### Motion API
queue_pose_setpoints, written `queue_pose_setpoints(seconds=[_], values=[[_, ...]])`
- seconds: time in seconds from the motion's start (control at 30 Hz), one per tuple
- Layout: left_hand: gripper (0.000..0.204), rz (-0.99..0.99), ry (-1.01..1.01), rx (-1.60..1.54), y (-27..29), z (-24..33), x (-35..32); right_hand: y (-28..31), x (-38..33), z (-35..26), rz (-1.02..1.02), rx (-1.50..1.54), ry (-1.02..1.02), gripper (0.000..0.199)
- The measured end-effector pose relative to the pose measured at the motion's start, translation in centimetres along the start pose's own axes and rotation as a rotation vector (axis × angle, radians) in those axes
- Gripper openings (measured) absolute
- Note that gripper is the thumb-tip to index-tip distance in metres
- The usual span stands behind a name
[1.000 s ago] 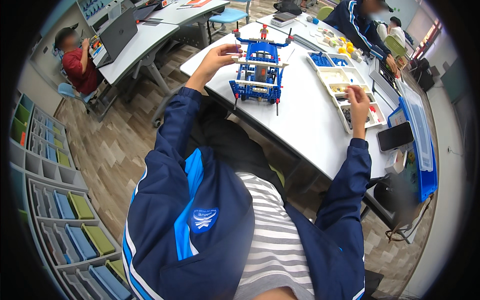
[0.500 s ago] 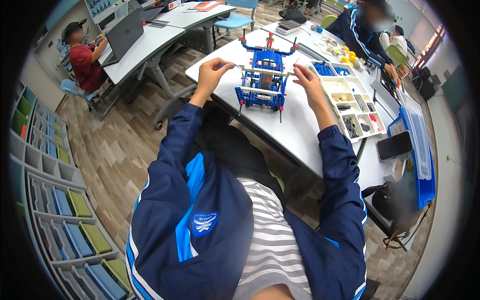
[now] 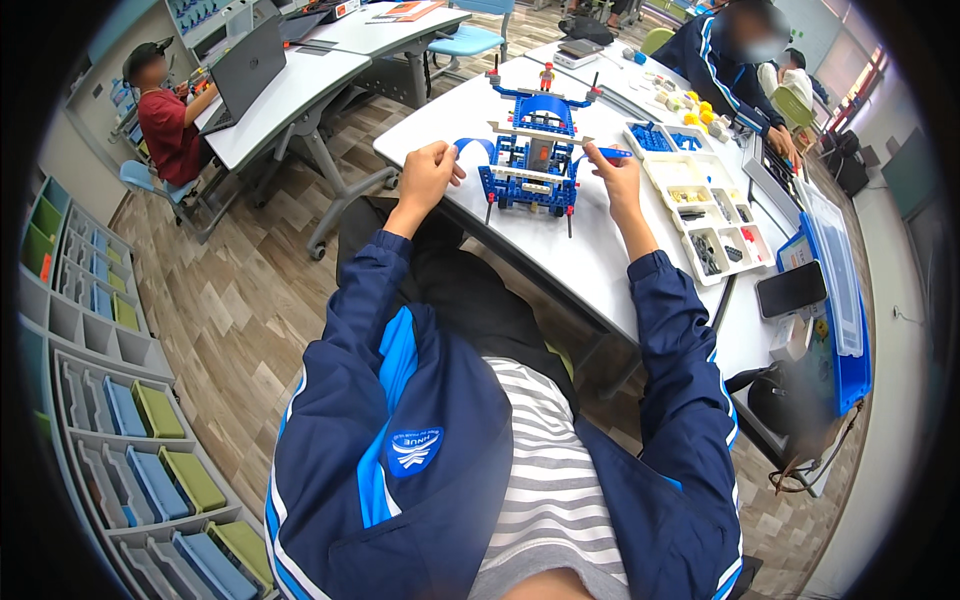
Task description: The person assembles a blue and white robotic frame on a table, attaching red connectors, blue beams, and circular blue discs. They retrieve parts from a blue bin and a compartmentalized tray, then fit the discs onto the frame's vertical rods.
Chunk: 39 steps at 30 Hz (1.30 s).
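A blue and white brick-built model [image 3: 532,152] with thin axles stands on the white table [image 3: 580,262] in front of me. My left hand [image 3: 430,172] grips a curved blue piece at the model's left side. My right hand [image 3: 612,172] pinches a blue beam sticking out from the model's right side. Both sleeves are dark blue.
A white sorting tray [image 3: 700,205] of small parts lies right of the model, with a dark phone [image 3: 792,290] and a blue bin [image 3: 835,300] beyond. A seated person [image 3: 745,60] works across the table. Another person [image 3: 165,115] sits at a laptop far left. Storage shelves [image 3: 110,400] line the left.
My right hand left the sorting tray and came to the model's right side. My left hand stays on the model's left side. The view has tilted, so the model sits a little lower in the picture.
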<state>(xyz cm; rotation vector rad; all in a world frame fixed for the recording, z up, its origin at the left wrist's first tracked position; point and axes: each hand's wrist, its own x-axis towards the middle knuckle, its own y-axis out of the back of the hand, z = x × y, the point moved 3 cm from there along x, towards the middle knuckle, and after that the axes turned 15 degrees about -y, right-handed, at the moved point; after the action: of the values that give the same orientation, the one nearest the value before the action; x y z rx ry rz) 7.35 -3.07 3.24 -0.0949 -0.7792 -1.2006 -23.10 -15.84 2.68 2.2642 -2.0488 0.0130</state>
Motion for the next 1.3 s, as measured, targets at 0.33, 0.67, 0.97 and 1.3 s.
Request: queue_pose_setpoints(seconds=[0.33,0.67,0.97,1.3], values=[[0.03,-0.012,0.19,-0.334,-1.1,-1.8,-0.8,0.5,-1.0,-0.2,0.052,0.046,-0.008,0.039],[0.016,0.012,-0.17,0.248,-0.4,0.6,-0.7,2.3,-1.8,-2.6,-0.264,0.11,-0.101,0.032],[0.019,0.004,-0.514,0.74,-0.2,3.9,0.8,2.3,-2.7,-5.5,-0.25,-0.044,0.116,0.023],[0.017,-0.08,-0.52,0.835,1.0,3.4,-1.2,4.0,-6.4,-6.1,0.17,-0.871,0.694,0.025]])
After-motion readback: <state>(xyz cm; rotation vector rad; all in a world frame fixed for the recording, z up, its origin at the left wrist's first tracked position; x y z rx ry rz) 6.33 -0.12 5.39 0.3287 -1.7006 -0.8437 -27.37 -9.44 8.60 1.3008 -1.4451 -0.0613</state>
